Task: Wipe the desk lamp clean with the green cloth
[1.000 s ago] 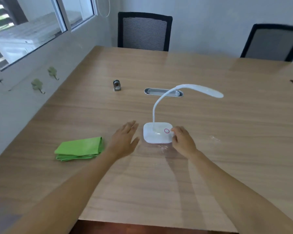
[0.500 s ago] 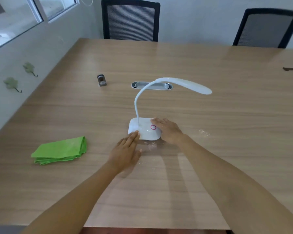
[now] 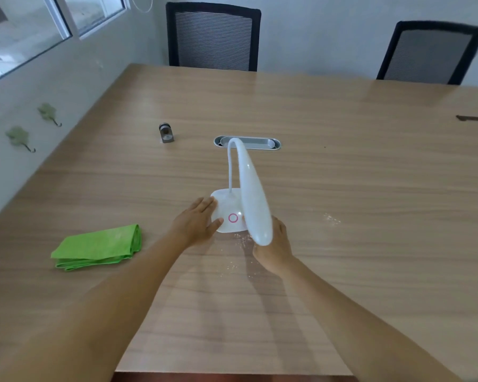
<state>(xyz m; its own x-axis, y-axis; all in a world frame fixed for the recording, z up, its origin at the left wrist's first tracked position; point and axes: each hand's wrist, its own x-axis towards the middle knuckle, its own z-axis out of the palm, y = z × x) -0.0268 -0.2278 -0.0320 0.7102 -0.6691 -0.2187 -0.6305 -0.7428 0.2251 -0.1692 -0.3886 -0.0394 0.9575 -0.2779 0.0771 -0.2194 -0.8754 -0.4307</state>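
A white desk lamp (image 3: 250,188) with a pink ring, a green cloth (image 3: 97,247), a wood-grain table (image 3: 342,188).

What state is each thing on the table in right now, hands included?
desk lamp: upright on its base, head bent toward the person
green cloth: folded, lying untouched left of the lamp
left hand: open, fingers flat against the base's left side
right hand: at the base's right side, partly hidden by the lamp head
cable grommet: lid shut
table: white specks near the base
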